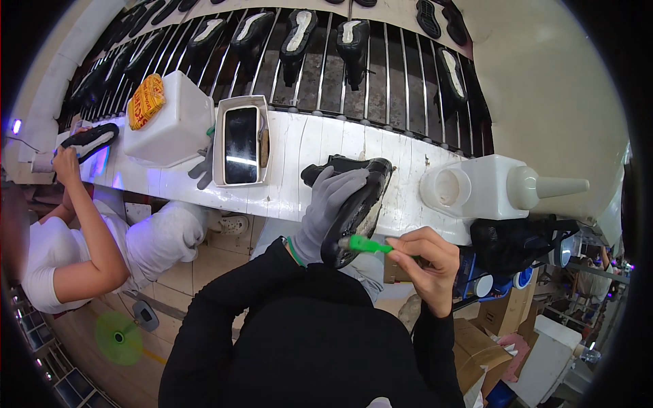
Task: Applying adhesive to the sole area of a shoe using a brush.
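Observation:
My left hand [331, 207], in a grey glove, is wrapped round a black shoe upper [369, 192] at the front edge of the white bench. The shoe is turned so that its underside edge faces right. Bare, my right hand [427, 258] pinches a small green-handled brush [369, 245] between thumb and fingers. The brush's tip is at the near end of the shoe, over its edge; whether it touches cannot be made out. A translucent round cup [449, 188] stands to the right of the shoe.
A white bottle [500, 187] with a long nozzle lies right of the cup. Left are a phone [241, 145] in a box, a grey glove [203, 170] and a white container [170, 129]. Beyond, a roller conveyor [401, 81] carries several black shoes. A co-worker [88, 251] sits at left.

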### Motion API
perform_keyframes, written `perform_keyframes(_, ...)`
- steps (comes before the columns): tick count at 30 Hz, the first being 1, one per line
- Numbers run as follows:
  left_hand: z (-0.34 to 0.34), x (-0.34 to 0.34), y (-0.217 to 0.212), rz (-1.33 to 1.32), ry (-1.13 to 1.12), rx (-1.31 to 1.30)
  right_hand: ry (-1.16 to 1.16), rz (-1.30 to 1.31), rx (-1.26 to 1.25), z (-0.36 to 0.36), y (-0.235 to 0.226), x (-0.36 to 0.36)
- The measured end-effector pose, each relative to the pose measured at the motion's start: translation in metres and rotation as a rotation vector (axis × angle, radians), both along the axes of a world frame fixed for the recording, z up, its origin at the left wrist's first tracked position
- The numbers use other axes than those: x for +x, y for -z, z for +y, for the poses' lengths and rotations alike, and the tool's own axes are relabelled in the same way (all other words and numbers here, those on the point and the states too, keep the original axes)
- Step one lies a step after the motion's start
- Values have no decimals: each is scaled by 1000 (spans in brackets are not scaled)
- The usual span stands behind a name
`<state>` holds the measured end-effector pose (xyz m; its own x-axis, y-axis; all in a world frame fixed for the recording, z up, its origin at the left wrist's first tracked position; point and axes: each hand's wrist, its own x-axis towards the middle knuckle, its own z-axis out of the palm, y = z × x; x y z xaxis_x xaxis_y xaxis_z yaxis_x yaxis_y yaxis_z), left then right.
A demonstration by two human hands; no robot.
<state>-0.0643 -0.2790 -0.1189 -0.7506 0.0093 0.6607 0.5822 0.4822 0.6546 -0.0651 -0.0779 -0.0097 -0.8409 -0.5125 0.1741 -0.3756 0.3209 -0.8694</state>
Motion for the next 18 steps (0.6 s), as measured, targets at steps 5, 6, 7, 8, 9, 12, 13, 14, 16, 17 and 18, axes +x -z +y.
perform_keyframes(5, 5, -7, -3, 22, -46, -40, 145, 138, -63, 1, 5, -4)
perform_keyframes(6, 5, -8, -3, 11, -44, -52, 143, 143, -64, 2, 4, -4)
perform_keyframes(7, 5, -9, -3, 22, -56, -79, 135, 160, -42, 4, 2, -5)
perform_keyframes(8, 3, -10, -4, 27, -58, -78, 127, 177, -19, 6, 1, -5)
perform_keyframes(9, 1, -11, -10, 15, -27, -94, 129, 181, -16, 7, -2, -6)
perform_keyframes(12, 1, -11, -27, -1, 23, -89, 154, 205, -6, 9, -10, -9)
perform_keyframes(13, 1, -11, -29, -9, 39, -72, 158, 225, -16, 9, -11, -10)
perform_keyframes(14, 2, -11, -28, -7, 40, -74, 163, 244, -27, 9, -13, -11)
perform_keyframes(16, 2, -12, -24, 4, 7, -103, 152, 232, 22, 6, -20, -11)
perform_keyframes(17, 2, -12, -24, 3, 9, -108, 140, 218, 74, 5, -24, -11)
perform_keyframes(18, 2, -11, -26, -7, 13, -86, 145, 216, 68, 5, -27, -11)
